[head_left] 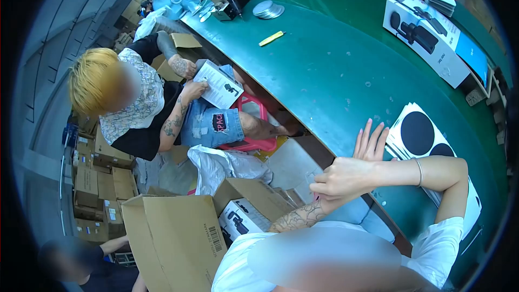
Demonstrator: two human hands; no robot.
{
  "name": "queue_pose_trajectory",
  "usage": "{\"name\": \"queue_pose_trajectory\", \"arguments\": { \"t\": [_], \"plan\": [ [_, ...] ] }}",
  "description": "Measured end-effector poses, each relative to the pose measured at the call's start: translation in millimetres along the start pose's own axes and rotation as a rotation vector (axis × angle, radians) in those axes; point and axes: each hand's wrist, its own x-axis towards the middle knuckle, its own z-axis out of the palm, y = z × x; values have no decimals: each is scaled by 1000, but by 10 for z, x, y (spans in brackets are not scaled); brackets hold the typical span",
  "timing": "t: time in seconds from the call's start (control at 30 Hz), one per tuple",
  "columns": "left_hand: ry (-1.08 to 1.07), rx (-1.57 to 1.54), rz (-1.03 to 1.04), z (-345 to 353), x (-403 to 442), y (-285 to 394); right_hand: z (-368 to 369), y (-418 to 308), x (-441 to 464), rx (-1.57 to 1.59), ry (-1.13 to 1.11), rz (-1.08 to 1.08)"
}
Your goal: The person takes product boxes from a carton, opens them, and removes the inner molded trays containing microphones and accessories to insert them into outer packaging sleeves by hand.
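My left hand lies palm-down on the green table, fingers stretched out and apart. Its edge is beside a stack of white flat cardboard sheets printed with black circles; whether it touches them I cannot tell. My right hand crosses over my left wrist with its fingers curled down around it. The undersides of those fingers are hidden. Part of the stack runs beneath my right forearm, which has a thin bracelet. My tattooed left forearm passes below the right hand.
Another person sits at left, holding a white printed box. An open carton with a product box stands beside me. A yellow cutter, silver discs and a large product box lie on the table. Another person is at lower left.
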Motion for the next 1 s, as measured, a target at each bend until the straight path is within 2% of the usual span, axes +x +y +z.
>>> {"name": "queue_pose_trajectory", "arguments": {
  "t": [0.17, 0.37, 0.57, 0.67, 0.73, 0.87, 1.0],
  "plan": [
    [20, 14, 26, 60, -29, -37, 87, -21, -29, -83, -37, -17],
    [-46, 64, 19, -9, -16, -11, 138, 3, -41, -36, 24, 100],
    [-59, 57, 10, -13, -21, -9, 209, 26, -54, -79, -36, 144],
    [-74, 67, 11, -32, -26, 2, 201, -10, -38, -17, 13, 217],
    [-81, 65, 4, -31, -24, 4, 448, 56, -92, -68, 89, 273],
    [-89, 62, 0, -55, -19, 20, 230, -18, -41, -66, 15, 255],
    [-76, 73, 1, -31, -29, 11, 183, 7, -41, -13, 33, 201]
  ]
}}
